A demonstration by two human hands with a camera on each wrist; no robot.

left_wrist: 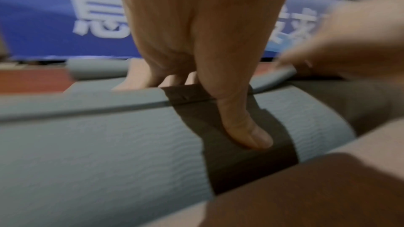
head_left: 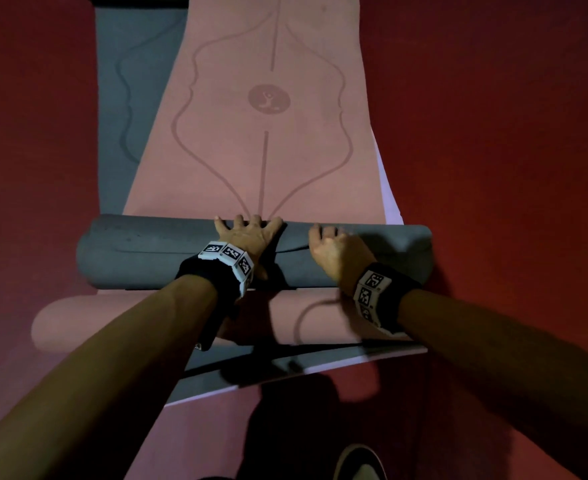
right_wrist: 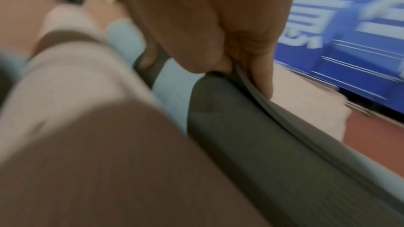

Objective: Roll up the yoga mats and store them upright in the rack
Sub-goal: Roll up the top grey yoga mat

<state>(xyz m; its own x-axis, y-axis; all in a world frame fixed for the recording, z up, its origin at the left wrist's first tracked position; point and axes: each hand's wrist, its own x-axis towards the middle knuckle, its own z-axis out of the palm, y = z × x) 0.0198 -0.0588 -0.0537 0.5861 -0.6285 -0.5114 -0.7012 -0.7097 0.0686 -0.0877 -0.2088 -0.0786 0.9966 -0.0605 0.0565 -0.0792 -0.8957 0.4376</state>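
A grey mat roll point(head_left: 140, 254) point(left_wrist: 98, 144) point(right_wrist: 262, 144) lies crosswise on a flat pink mat point(head_left: 268, 161). My left hand point(head_left: 251, 233) point(left_wrist: 210, 110) rests on the middle of the roll with its fingers spread over the top. Its thumb presses a dark strap point(left_wrist: 251, 165) that wraps the roll. My right hand point(head_left: 330, 244) point(right_wrist: 229, 70) is further right on the roll and pinches the mat's loose outer edge between thumb and curled fingers. Close in front of the grey roll lies a pink mat roll point(head_left: 129, 320) point(right_wrist: 87, 110).
A flat grey mat point(head_left: 123, 98) lies under the pink one and shows at the left and near my feet. Red floor point(head_left: 493, 133) surrounds the mats. A blue banner wall point(left_wrist: 43, 23) stands beyond them. A shoe tip point(head_left: 358, 462) shows at the bottom.
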